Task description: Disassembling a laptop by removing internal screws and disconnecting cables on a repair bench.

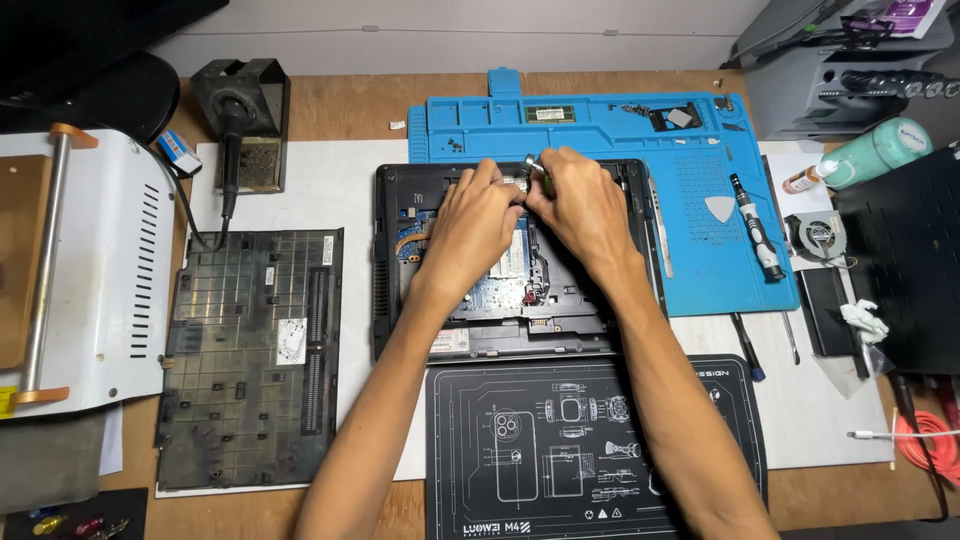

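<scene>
Opened laptop: lies base-up at the centre of the bench, bottom cover off, circuit board exposed. Its far edge overlaps the blue silicone mat; its near edge touches the black mat.

Screwdriver: small, metal-capped, held near-upright over the far middle of the board. Judged light, stiff and slippery at the cap; best gripped at the shaft with one fingertip steadying the top. The board is judged fragile; the laptop is better taken by its frame edges.

Right hand: fingers closed around the screwdriver.

Left hand: fingers curled, tips meeting the right hand at the tool. Whether they pinch the shaft or only rest on the board cannot be told, as the knuckles cover them.

Surroundings: removed bottom cover well to the left; soldering-iron stand beyond it; a second driver and a small fan to the right.
</scene>
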